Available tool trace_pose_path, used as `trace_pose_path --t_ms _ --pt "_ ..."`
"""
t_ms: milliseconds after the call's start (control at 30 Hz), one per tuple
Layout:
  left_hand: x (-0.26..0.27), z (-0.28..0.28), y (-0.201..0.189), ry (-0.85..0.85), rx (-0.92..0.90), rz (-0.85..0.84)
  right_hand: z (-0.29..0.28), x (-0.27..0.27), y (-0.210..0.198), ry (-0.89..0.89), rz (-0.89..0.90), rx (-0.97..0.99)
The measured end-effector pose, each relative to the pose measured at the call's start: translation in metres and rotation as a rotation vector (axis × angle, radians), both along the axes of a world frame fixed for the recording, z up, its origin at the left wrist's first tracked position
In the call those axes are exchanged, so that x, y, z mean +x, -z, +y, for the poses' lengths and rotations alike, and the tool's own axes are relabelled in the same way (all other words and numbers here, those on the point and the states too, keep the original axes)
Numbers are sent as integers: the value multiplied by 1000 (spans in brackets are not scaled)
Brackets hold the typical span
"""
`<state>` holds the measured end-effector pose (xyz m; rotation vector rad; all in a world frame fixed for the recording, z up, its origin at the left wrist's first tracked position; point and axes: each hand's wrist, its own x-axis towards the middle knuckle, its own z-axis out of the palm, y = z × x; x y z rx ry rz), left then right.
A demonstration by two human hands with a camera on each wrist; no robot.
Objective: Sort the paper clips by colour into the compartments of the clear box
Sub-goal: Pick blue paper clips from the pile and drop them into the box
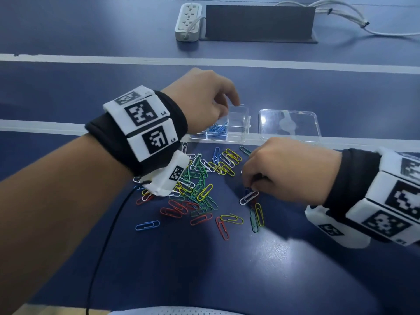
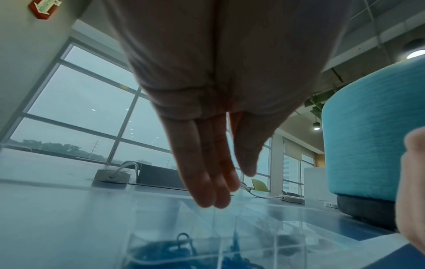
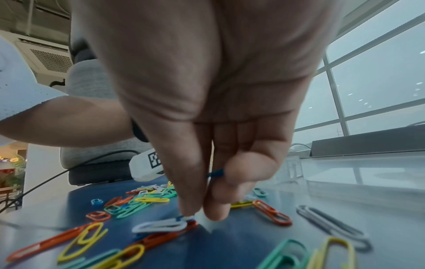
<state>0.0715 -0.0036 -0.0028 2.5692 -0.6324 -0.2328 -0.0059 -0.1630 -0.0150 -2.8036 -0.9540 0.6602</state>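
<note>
The clear compartment box (image 1: 238,138) stands on the blue table, with several blue clips (image 1: 217,130) in one front compartment. My left hand (image 1: 229,103) hovers over the box with loose fingers (image 2: 216,189) that hold nothing; the blue clips (image 2: 165,253) lie below them. A mixed pile of coloured clips (image 1: 197,183) is spread in front of the box. At the pile's right edge my right hand (image 1: 248,188) reaches down and pinches a blue clip (image 3: 215,173) between thumb and fingers. Its fingertips touch a white clip (image 3: 161,225) lying over a red one.
The box's clear lid (image 1: 289,126) lies open to the right. A power strip (image 1: 188,21), a dark panel (image 1: 259,23) and white cables (image 1: 345,17) are at the far edge. A black cable (image 1: 106,235) trails from my left wrist. Loose clips (image 1: 256,214) lie under my right hand.
</note>
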Motion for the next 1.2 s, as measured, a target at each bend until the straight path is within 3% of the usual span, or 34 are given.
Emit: trace_pose_path --t_ms 133,333,600,767,1033,1200 --pt "-8 10 -2 41 77 -60 -3 2 0 -11 7 -1" --pt "-19 11 7 190 356 -11 -1 8 0 -88 11 1" --pt "-23 11 14 246 446 6 -1 7 1 -202 -5 -17" --pt "-25 10 15 237 505 -48 -4 7 -1 -185 -4 -46" --pt "-28 14 15 287 540 -74 1 10 -17 2 -29 129" --pt "-29 20 14 195 378 -79 6 38 -20 251 -200 198"
